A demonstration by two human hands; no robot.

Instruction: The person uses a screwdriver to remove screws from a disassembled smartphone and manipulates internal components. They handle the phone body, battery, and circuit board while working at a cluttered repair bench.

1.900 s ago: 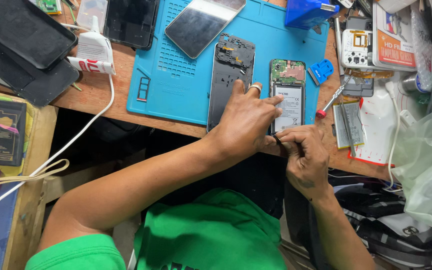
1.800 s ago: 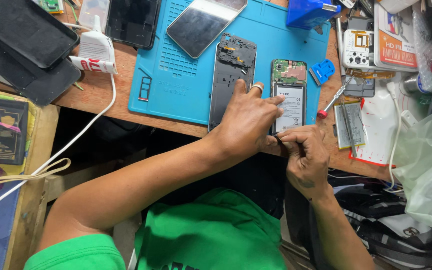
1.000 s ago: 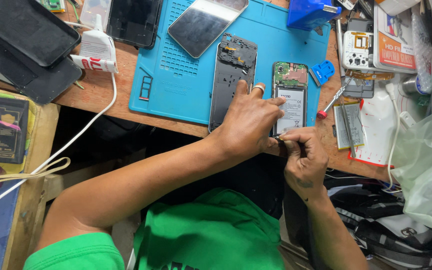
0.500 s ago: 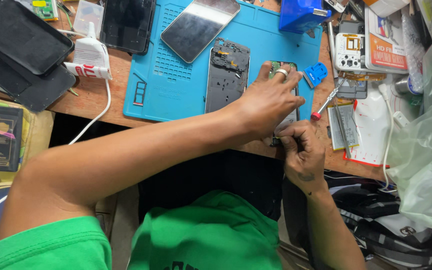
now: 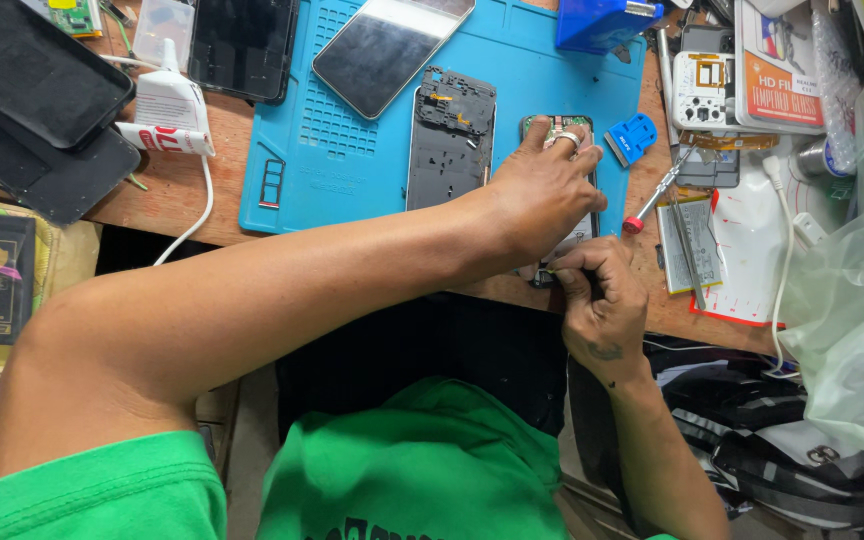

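My left hand (image 5: 542, 190) lies flat over an opened phone body (image 5: 554, 127) on the blue work mat (image 5: 352, 150), pressing it down; only the phone's top end shows beyond the fingers. My right hand (image 5: 602, 300) is curled at the phone's near end by the table edge, fingertips pinched on a small dark part I cannot make out. A black phone frame (image 5: 450, 135) lies on the mat just left of my left hand.
A phone (image 5: 389, 50) lies screen-up at the mat's far side. A red-handled screwdriver (image 5: 652, 195), a blue scraper (image 5: 632, 137) and a flat battery (image 5: 690, 245) sit to the right. A glue bottle (image 5: 164, 112) and dark phones (image 5: 32, 70) lie left. A plastic bag (image 5: 852, 300) hangs at right.
My left hand slid from the black frame rightwards onto the opened phone body. My right hand stayed at the phone's near end. The view shifted slightly.
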